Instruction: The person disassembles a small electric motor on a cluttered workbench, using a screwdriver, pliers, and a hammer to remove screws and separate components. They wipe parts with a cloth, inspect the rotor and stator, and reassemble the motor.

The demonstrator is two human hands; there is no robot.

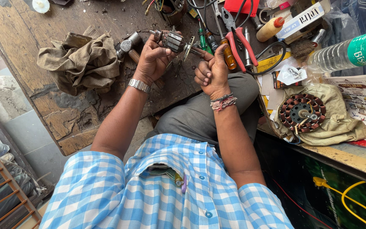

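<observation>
My left hand [152, 57], with a metal watch at the wrist, grips a small motor armature [172, 41] by its dark laminated core, over the worn wooden bench. The armature's shaft points right, with a small metal part on it near my right hand [210, 71]. That hand, with thread bands at the wrist, is closed around the shaft's end. Both hands hover above my raised knee in grey trousers.
A crumpled khaki rag [81, 61] lies left, a hammer [128, 44] beside it. Red-handled pliers [238, 40], screwdrivers, a small bottle [270, 29] and a clear water bottle [348, 53] crowd the right. A wound copper stator [302, 112] rests on cloth at the right.
</observation>
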